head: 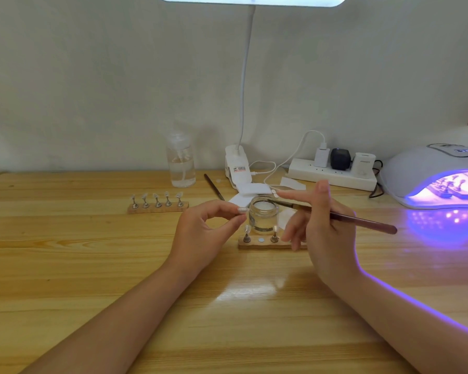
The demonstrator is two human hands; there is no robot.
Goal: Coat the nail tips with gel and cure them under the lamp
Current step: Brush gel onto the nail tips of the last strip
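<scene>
My left hand (208, 228) pinches a small nail-tip stand (242, 210) between thumb and fingers, just left of the open glass gel jar (264, 217). My right hand (324, 228) grips a reddish brush (362, 221), whose bristle end reaches over the jar's mouth. In front of the jar lies a wooden holder (265, 243) with two nail tips on metal stands and a bare magnet spot between them. A second wooden holder (157, 207) with several nail tips stands at the left. The curing lamp (432, 179) glows purple at the right, with stands inside it.
A clear pump bottle (181, 163) stands at the back, next to a white clip-on desk lamp (238, 168). A power strip (333, 175) with plugs lies behind the jar. White cotton pads (251, 194) and a spare brush (214, 187) lie near the jar.
</scene>
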